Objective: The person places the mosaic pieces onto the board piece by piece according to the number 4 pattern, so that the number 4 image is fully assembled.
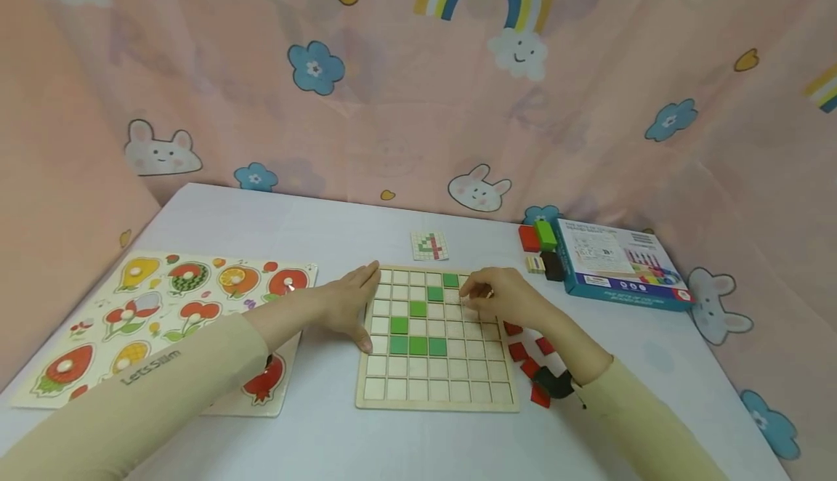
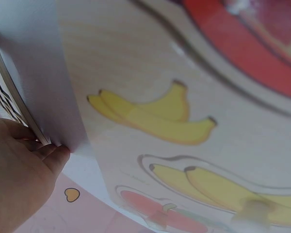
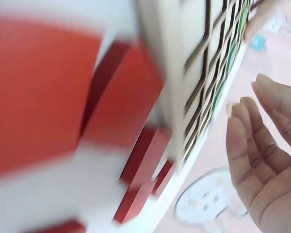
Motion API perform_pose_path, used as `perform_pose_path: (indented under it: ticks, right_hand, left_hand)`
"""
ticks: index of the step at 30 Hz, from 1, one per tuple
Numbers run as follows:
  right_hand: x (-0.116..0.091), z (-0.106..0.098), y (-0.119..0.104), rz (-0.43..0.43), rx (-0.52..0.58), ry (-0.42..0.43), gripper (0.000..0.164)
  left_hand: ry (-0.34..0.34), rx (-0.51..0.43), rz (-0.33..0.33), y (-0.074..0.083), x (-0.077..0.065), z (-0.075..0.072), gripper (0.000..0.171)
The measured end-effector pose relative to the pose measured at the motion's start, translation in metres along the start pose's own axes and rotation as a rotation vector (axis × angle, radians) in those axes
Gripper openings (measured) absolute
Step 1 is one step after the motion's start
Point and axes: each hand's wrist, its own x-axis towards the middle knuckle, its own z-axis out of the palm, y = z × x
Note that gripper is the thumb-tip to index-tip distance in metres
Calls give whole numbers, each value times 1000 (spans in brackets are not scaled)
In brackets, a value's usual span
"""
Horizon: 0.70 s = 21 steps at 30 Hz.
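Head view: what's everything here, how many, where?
Grid: one, wooden, centre.
Green tiles: seven, green, on grid.
Red tiles: several, red, right of grid.
Card: one, white, green, red, beyond grid.
Fruit board: one, cream, left.
Box: one, blue, white, far right.
Small blocks: four, red, green, black, striped, beside box.
Table: one, white, underneath.
Backdrop: one, pink, behind.
Dark item: one, black, near red tiles.
Sleeves: two, pale yellow, lower corners.
Left hand: one, at grid's left edge.
Right hand: one, over grid's right part.

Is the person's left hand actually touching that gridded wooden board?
Touching. The left wrist view shows the left hand with its fingers meeting the edge of the gridded board, no gap between them.
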Motion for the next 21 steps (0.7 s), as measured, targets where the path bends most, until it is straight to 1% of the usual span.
perform_pose_path:
  ticks: [4,7,10,15,17,21]
  right_hand:
    - [-1,-8,18,55,-9,53,15]
    - [-4,-13,29,94,-24,72,17]
    - [-7,-18,39,147,-42,67,22]
    - [-7,-22,50,240,-51,28,32]
    - [-6,-23,53,248,-50,15,32]
    - [-4,-23,57,225,-63,4,26]
  left_hand:
    - [-2,21,-4,-2,-2,1,134]
    - [0,29,0,-2,-1,0,134]
    - [3,27,-8,0,0,0,134]
    - [3,29,-16,0,0,1,134]
    - [2,29,-15,0,0,1,135]
    - [-1,23,-14,0,-1,0,135]
